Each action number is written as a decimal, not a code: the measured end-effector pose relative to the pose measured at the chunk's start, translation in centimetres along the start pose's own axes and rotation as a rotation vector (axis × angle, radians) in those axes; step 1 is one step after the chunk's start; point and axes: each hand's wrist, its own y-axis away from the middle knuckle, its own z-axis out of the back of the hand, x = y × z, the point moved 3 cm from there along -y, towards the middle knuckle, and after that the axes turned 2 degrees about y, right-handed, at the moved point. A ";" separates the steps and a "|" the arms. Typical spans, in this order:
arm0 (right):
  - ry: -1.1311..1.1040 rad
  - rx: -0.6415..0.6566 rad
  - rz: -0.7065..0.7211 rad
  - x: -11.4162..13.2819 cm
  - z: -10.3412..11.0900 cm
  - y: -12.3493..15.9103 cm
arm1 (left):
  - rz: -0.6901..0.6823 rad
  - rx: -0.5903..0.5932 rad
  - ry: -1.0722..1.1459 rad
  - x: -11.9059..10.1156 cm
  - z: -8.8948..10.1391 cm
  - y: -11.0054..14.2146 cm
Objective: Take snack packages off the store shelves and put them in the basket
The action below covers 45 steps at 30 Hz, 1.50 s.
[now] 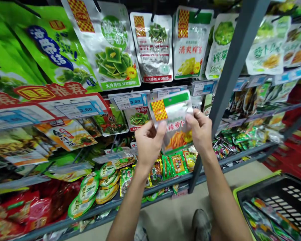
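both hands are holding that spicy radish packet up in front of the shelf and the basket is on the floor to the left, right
No, the basket is on the floor to the person's right, not the left, as the head view shows. The rest stands: the left hand and right hand hold the spicy radish packet up in front of the shelf.

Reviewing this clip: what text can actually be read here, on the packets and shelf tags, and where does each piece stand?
"辣萝卜" on the packet between the left hand and right hand
"3.00" on a shelf price tag
"2.60" on a second price tag
"清爽榨菜" on a hanging pouch
"大片厚切,口口解辣!" on a pickle pouch
"推荐" on a red shelf banner
Print on the lower packets is too small to read.
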 end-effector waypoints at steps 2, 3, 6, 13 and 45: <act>-0.082 0.169 -0.035 -0.6 0.3 -0.2 | 0.048 0.151 -0.027 0.2 0.6 -0.2; -0.105 0.228 -0.061 -1.1 0.4 -0.3 | 0.090 0.233 -0.050 0.4 0.9 -0.4; -0.068 0.245 -0.132 -2.8 0.7 -0.8 | 0.189 0.311 -0.169 1.7 1.5 -1.1; 0.000 -0.059 -0.005 -4.1 -0.3 -1.6 | -0.016 -0.074 -0.123 3.8 0.2 -2.3; 0.007 -0.425 0.156 -4.9 -2.1 -1.3 | -0.217 -0.196 -0.123 3.7 -0.3 -2.5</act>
